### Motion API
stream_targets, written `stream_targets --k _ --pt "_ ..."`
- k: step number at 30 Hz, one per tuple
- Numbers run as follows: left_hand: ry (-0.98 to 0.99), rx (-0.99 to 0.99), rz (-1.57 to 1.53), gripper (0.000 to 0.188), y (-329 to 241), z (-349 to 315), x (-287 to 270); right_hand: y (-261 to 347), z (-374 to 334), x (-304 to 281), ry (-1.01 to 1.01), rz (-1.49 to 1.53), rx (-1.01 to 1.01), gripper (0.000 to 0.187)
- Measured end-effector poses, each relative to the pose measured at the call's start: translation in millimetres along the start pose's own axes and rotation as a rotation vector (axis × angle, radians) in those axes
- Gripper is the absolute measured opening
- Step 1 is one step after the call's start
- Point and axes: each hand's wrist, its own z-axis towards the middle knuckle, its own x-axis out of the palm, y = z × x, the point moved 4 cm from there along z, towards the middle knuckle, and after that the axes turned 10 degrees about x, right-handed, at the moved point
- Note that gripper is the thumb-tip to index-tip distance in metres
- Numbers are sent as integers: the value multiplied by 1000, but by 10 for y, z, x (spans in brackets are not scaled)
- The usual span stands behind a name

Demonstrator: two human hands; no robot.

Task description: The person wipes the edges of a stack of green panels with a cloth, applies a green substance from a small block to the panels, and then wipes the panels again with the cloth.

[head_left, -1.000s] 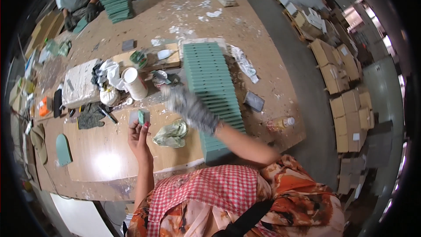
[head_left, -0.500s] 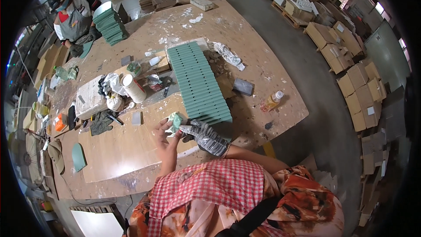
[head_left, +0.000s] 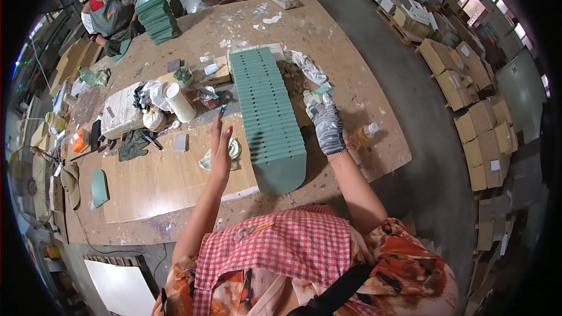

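Note:
A long row of green round-ended panels (head_left: 266,105) with small dark holes lies in front of me, stacked closely and overlapping. My bare left hand (head_left: 220,147) is open, fingers stretched upward, just left of the row. Beside that hand a crumpled pale green and white cloth (head_left: 234,151) rests on the table. On the right of the row, my right hand (head_left: 325,126), in a grey knitted glove, has its fingers around a small block (head_left: 321,90), of which only a pale greenish face shows. The glove hides the rest of it.
A bottle of yellowish liquid (head_left: 364,134) stands right of my glove. A white rag (head_left: 307,67) lies beyond it. Left are a white cylinder (head_left: 180,103), a loose glove (head_left: 136,147) and a single green panel (head_left: 100,188). Across the table a co-worker (head_left: 108,9) stands by stacked panels (head_left: 157,17).
The cloth has gone from my hands onto the table. My right hand has moved right and away from me, to where a grey block lay. My left hand has opened and straightened.

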Motion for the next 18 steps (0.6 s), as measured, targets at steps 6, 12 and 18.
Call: stream_targets --k 6,12,18 --pt "-6 -147 125 63 781 771 135 -273 837 -388 255 1500 84 62" --pt "-26 -117 258 58 926 909 316 -254 927 -414 -148 -925 -282 46" --pt "-30 -112 326 54 951 903 318 -292 930 -441 -354 -915 -168 45"
